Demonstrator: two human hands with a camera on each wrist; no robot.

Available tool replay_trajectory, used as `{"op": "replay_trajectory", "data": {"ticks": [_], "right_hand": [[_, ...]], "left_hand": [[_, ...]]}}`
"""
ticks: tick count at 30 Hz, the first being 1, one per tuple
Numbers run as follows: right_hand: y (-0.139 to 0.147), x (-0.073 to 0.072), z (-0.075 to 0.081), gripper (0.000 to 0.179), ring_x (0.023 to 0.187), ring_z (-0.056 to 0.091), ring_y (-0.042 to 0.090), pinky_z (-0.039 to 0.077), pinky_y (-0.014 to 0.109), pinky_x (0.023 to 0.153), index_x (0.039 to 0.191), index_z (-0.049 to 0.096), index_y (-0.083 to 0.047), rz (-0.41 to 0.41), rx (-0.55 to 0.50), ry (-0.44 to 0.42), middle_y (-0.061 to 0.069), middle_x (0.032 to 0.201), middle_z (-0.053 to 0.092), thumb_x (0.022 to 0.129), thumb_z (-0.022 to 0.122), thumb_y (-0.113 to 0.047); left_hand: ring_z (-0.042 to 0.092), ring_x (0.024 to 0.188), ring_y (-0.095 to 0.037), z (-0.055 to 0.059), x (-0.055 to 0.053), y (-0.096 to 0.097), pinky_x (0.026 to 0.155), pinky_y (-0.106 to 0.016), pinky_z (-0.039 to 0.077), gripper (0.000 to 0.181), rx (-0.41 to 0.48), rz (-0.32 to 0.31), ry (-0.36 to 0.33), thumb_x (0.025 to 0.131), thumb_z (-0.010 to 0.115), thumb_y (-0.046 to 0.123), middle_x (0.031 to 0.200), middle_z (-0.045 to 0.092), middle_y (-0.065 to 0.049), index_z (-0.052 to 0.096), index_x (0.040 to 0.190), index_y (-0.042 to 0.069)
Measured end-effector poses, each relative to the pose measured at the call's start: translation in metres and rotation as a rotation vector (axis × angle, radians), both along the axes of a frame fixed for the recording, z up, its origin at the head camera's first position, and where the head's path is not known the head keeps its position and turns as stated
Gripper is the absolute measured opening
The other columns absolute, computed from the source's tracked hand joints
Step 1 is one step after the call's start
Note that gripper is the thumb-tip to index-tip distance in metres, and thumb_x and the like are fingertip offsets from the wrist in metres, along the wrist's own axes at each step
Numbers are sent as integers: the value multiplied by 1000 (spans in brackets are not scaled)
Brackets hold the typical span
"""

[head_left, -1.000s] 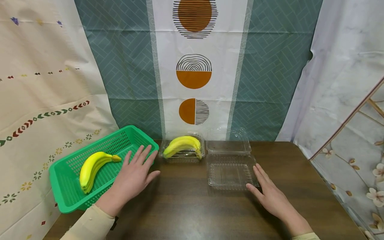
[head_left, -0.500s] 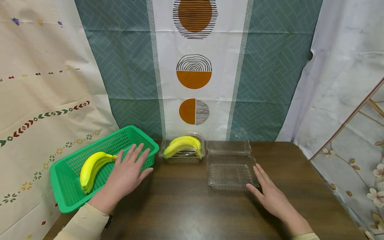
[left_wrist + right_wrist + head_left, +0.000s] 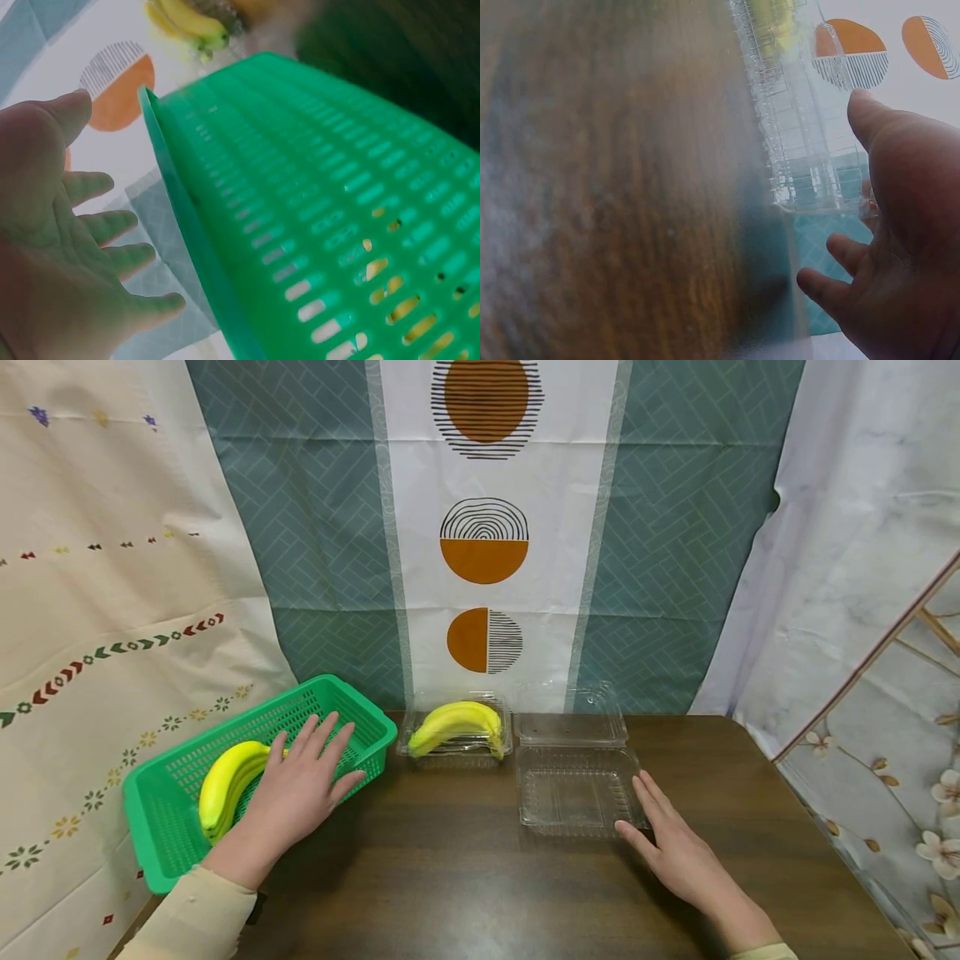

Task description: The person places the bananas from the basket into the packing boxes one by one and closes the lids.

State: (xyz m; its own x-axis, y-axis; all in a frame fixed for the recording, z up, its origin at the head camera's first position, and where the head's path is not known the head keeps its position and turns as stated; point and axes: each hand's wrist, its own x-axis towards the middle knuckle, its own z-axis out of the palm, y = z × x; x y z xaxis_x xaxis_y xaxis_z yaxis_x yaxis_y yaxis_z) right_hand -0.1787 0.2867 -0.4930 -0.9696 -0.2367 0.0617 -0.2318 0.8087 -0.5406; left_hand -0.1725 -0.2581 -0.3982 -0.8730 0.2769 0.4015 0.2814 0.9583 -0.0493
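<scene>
Left hand [image 3: 296, 789] had slid leftward over the green basket [image 3: 161, 852], fingers spread and gripping nothing, now partly above the bananas [image 3: 225, 781] lying inside, suggesting a pickup, while right hand [image 3: 671, 843] lay flat, empty, beside the open clear box [image 3: 577, 789].

Left hand [image 3: 60, 247], fingers spread, beside green basket [image 3: 315, 210] wall.

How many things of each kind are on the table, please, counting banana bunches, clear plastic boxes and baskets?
Banana bunches: 2, one in the green basket and one in the far clear box.
Clear plastic boxes: 2, the far clear box holding bananas and the open empty one.
Baskets: 1, the green basket.
Total: 5.
</scene>
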Motion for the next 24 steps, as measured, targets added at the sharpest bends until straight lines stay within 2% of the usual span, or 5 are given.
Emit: {"op": "replay_trajectory", "data": {"ticks": [8, 24], "right_hand": [[0, 0, 0, 92, 162, 24, 54, 37, 85, 107, 180, 4, -21, -1, -2, -3, 10, 186, 2, 113, 53, -62], [0, 0, -1, 93, 161, 24, 54, 37, 85, 105, 180, 4, -20, 0, -2, 1, 8, 186, -1, 113, 53, -61]], "left_hand": [[33, 156, -56, 3, -1, -17, 118, -82, 24, 78, 28, 31, 6, 103, 78, 41, 171, 39, -28, 49, 164, 1], [33, 155, -58, 9, 0, -34, 117, -82, 23, 78, 39, 70, -9, 103, 79, 40, 168, 41, -30, 49, 163, 1]]}}
